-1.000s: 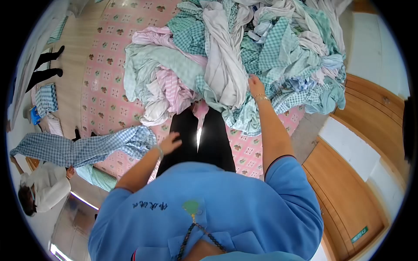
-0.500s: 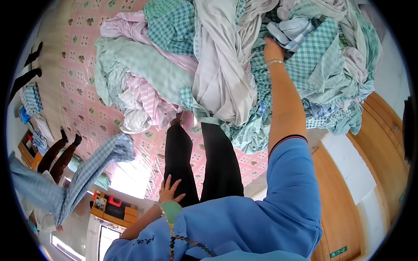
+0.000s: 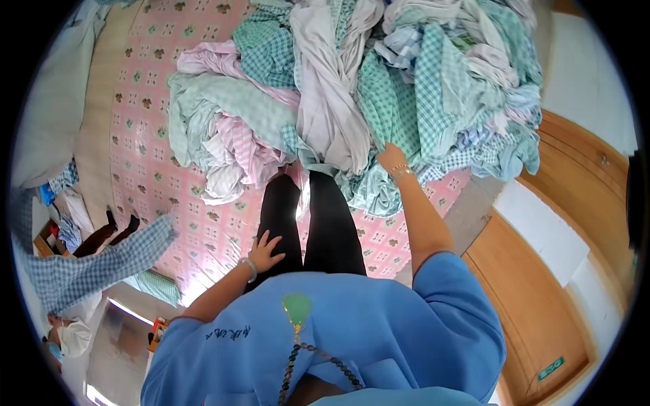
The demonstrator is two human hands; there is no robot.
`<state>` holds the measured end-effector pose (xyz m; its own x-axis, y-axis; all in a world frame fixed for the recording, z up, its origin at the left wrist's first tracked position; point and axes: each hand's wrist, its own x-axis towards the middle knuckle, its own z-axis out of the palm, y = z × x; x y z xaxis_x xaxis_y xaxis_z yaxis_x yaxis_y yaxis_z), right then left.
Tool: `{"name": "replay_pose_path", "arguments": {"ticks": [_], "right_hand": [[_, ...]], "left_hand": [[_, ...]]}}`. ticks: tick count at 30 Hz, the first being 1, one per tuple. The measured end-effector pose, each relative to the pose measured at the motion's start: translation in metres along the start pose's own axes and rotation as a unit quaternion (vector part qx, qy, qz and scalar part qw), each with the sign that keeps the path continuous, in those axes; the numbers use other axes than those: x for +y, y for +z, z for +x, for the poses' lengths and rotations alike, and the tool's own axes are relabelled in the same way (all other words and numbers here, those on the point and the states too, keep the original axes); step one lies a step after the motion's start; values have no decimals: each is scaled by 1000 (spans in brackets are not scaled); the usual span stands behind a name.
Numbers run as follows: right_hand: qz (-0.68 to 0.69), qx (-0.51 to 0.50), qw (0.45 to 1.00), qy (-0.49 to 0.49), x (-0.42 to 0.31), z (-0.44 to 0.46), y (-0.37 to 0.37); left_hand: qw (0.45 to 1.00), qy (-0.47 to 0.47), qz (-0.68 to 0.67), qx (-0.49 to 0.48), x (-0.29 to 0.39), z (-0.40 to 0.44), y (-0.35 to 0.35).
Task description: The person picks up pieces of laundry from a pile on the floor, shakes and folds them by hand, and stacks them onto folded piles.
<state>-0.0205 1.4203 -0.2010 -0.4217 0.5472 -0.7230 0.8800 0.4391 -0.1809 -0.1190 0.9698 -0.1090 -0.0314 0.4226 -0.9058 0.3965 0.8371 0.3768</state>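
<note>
My right hand (image 3: pixel 391 158) is closed on the lower edge of a green checked cloth (image 3: pixel 391 101), which stretches up into the heap. Fingers spread, my left hand (image 3: pixel 265 252) lies flat on my black-trousered thigh and holds nothing. Around the green cloth lie a blue-green checked cloth (image 3: pixel 430 88), a long twisted white cloth (image 3: pixel 325 88) and a pale green cloth (image 3: pixel 230 93). A pink striped cloth (image 3: pixel 238 143) sits at the heap's near left side. Where each piece ends inside the pile is hidden.
The heap rests on a pink patterned floor sheet (image 3: pixel 152 122). At the left, a blue checked cloth (image 3: pixel 108 260) hangs near another person, partly visible. Brown-clad legs (image 3: pixel 101 238) show behind it. A wooden door (image 3: pixel 518 291) stands at the right.
My right hand has come down and nearer from the upper part of the heap, drawing the green checked cloth out with it. My left hand stays on my thigh. The view has shifted.
</note>
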Motion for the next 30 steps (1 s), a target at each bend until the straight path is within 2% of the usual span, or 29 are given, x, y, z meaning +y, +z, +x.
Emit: {"name": "replay_pose_path", "arguments": {"ticks": [1, 2, 3, 4, 5, 7, 8, 10, 12, 14, 15, 17, 18, 20, 21, 23, 24, 25, 27, 28, 29, 30], "right_hand": [[14, 71, 996, -42, 4, -30, 0], [18, 85, 996, -37, 0, -72, -17], [123, 54, 990, -39, -17, -121, -51], [227, 22, 973, -41, -26, -163, -69], [233, 35, 971, -36, -26, -198, -63], [368, 121, 915, -116, -29, -269, -49], [380, 142, 905, -126, -51, -311, -56], [376, 97, 916, -103, -87, -391, -69], [417, 59, 900, -117, -111, -456, -60], [310, 58, 921, -227, -123, -506, -55], [341, 41, 899, -270, -130, -529, -53], [328, -2, 873, -361, -127, -566, -29], [328, 4, 873, -361, -121, -574, -20], [368, -54, 861, -347, -101, -590, -2], [369, -50, 860, -350, -90, -600, 10], [415, -52, 830, -370, -61, -620, 38], [415, -54, 828, -372, -41, -624, 59], [414, -76, 822, -384, -18, -628, 85], [421, -106, 808, -398, 15, -652, 119], [429, -102, 812, -383, 31, -669, 119], [433, -93, 817, -370, 50, -679, 117], [482, -113, 823, -278, 70, -682, 120]], "left_hand": [[1000, 8, 9, 4, -3, 2, -8], [996, 71, 4, -52, -9, 7, -10], [985, 132, 1, -110, -13, 10, -17], [975, 139, -126, -118, -2, 2, -31], [949, 143, -250, -128, 19, -15, -47], [927, 63, -330, -167, 76, -68, -89], [923, 84, -331, -180, 87, -78, -97], [909, 130, -340, -203, 112, -91, -107], [901, 152, -341, -221, 137, -110, -106], [815, 134, -482, -293, 172, -132, -104], [817, 139, -475, -295, 195, -145, -94], [714, 163, -523, -437, 236, -177, -42], [716, 165, -518, -438, 245, -178, -20], [824, 182, -389, -370, 256, -180, 23], [826, 182, -386, -368, 254, -185, 41], [835, 234, -395, -303, 247, -198, 79], [859, 264, -362, -249, 243, -192, 103], [860, 262, -363, -245, 242, -190, 132], [826, 417, -338, -171, 231, -196, 185], [861, 408, -269, -140, 227, -204, 204], [864, 405, -264, -138, 225, -212, 217], [874, 440, -186, -82, 221, -220, 229]]}}
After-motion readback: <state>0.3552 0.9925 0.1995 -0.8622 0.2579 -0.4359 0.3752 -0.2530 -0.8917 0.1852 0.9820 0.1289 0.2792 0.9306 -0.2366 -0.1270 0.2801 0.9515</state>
